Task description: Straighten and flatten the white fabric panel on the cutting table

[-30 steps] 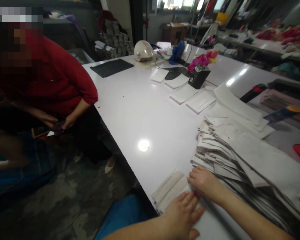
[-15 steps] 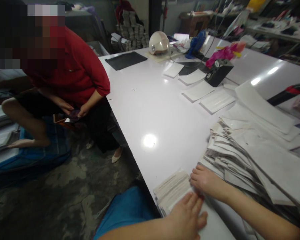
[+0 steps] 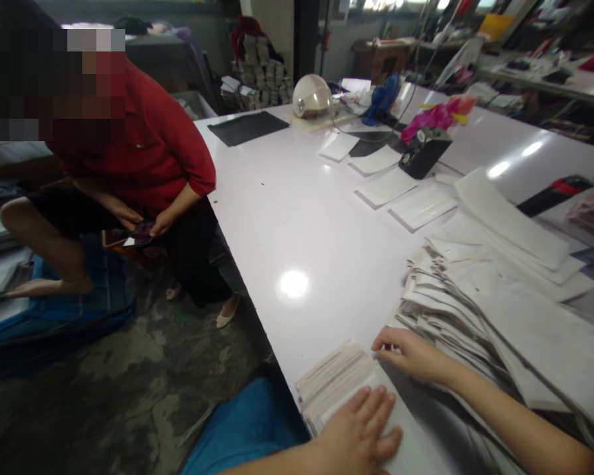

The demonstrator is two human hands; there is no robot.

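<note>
My left hand (image 3: 361,422) lies flat with fingers spread on a stack of pale sheets (image 3: 334,376) at the table's near edge. The stack's layered ends show as uneven beige and grey strips. Just right of the stack's far corner is my right hand (image 3: 410,353), its fingers loosely bent and the thumb apart, with nothing visible in them. Beyond and beneath that forearm spreads a large fanned pile of white sheets (image 3: 515,316) with grey undersides. Whether they are paper or cloth I cannot tell.
A person in a red top (image 3: 168,138) sits at left, holding a phone (image 3: 141,232), beside a blue crate (image 3: 103,284). On the white table (image 3: 257,244) are separate pale pieces (image 3: 423,206), a black box (image 3: 426,152), a helmet (image 3: 311,97) and a blue fan (image 3: 382,99).
My right hand has lifted its fingers off the stack's corner and curled them, thumb now showing. My left hand stays flat on the stack. The view has shifted slightly.
</note>
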